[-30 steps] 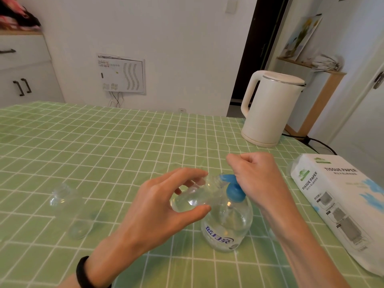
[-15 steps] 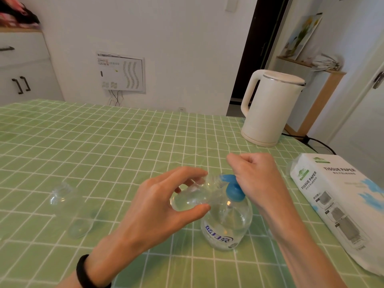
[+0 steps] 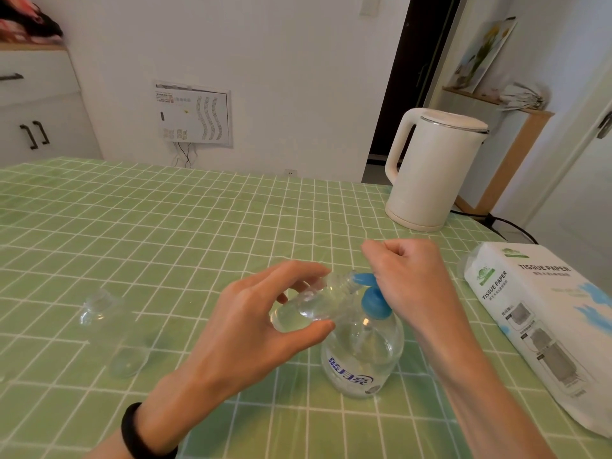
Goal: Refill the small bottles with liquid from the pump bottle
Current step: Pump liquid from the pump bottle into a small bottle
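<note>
A clear pump bottle (image 3: 361,359) with a blue pump head (image 3: 372,301) and blue lettering stands on the green checked tablecloth. My left hand (image 3: 251,332) holds a small clear bottle (image 3: 311,303) tilted, its open mouth right at the blue nozzle. My right hand (image 3: 410,283) rests as a loose fist on top of the pump head. Clear liquid shows in the small bottle. A second small clear bottle (image 3: 99,309) lies on the cloth to the left, and beside it sits a clear cap-like piece (image 3: 127,362).
A white electric kettle (image 3: 430,170) stands at the back right with its cord running off the table. A pack of tissue paper (image 3: 546,326) lies along the right edge. White cabinets stand at the far left.
Both hands and the bottles stay almost where they were; only the view shifts slightly.
</note>
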Demonstrator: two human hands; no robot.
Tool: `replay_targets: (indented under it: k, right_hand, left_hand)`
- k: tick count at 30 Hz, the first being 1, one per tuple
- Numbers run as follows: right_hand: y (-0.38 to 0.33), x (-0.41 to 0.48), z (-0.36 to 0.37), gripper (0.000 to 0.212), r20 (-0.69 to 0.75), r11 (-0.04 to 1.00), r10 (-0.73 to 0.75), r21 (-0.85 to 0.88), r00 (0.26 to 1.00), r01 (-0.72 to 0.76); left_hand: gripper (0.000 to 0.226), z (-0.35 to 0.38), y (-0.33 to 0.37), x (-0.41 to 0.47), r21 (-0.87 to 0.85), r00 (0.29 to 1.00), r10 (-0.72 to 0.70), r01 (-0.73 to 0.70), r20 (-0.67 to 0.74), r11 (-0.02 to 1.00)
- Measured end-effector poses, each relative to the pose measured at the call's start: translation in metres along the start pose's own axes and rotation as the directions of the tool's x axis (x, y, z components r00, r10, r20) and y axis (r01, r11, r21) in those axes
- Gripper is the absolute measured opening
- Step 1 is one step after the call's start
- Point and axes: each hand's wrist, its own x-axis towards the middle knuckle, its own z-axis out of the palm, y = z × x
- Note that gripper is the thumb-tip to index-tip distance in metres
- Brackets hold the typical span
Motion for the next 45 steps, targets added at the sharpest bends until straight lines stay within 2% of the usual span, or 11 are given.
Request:
replay_targets:
  k: [3,9,14,19,26,35,45]
  right_hand:
    - [-0.0002,-0.0024,-0.0006,0.050,0.012,1.000,0.002,-0.008,1.000,-0.001]
    - [-0.0048,-0.0038,-0.0025,0.055,-0.049,0.996,-0.090,-0.006,0.995,0.090]
    - [-0.0028,-0.0007,-0.0002,0.054,-0.032,0.998,-0.070,-0.002,0.997,0.069]
    - [0.0010,0.0001,0.0009,0.051,0.019,0.999,0.022,-0.035,1.000,-0.021]
    - [-0.0057,-0.0014,-0.0040,0.056,-0.057,0.996,-0.087,-0.029,0.995,0.086]
    - [0.0004,0.0032,-0.0021,0.055,0.054,0.999,0.026,-0.029,0.998,-0.025]
    - [-0.0041,-0.0002,-0.0035,0.058,0.007,0.999,-0.052,-0.003,0.999,0.052]
  left_hand:
    - [0.049,-0.0005,0.0012,-0.0011,0.002,1.000,0.001,-0.001,0.006,1.000]
    - [0.051,-0.0008,0.0013,-0.0010,-0.009,1.000,0.004,-0.004,-0.016,1.000]
    - [0.051,-0.0004,0.0004,0.0002,-0.001,1.000,0.001,-0.001,-0.013,1.000]
    - [0.049,0.0006,0.0018,-0.0018,0.006,1.000,-0.013,0.013,-0.002,1.000]
    - [0.050,0.0021,0.0010,-0.0019,0.002,1.000,-0.016,0.016,-0.013,1.000]
    - [0.049,0.0030,-0.0001,-0.0022,0.005,0.999,-0.002,0.002,-0.036,1.000]
    - [0.050,0.0027,0.0016,-0.0011,-0.001,0.999,0.005,-0.005,-0.053,1.000]
